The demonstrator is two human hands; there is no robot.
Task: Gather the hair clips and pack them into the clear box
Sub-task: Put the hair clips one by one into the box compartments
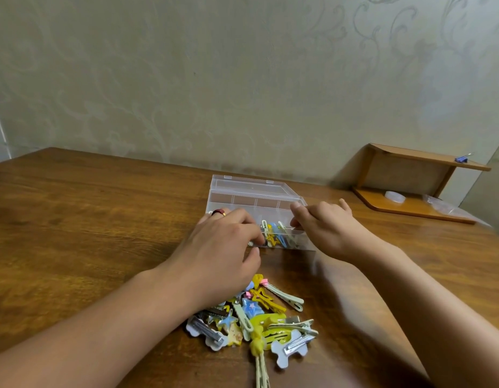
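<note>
Your left hand (225,242) is curling its fingers over the near edge of the clear box (256,203), though what they are pinching is hidden. Your right hand (324,228) is gripping the box's right wall, while loose hair clips (259,317) are lying piled on the table (88,208) just in front of it.

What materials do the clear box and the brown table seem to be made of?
The clear rectangular box looks like hard glossy plastic: its walls are see-through, with moulded dividers and lid tabs. The brown table looks like wood or a wood-look laminate: streaky grain and a soft sheen; which one cannot be told.
</note>
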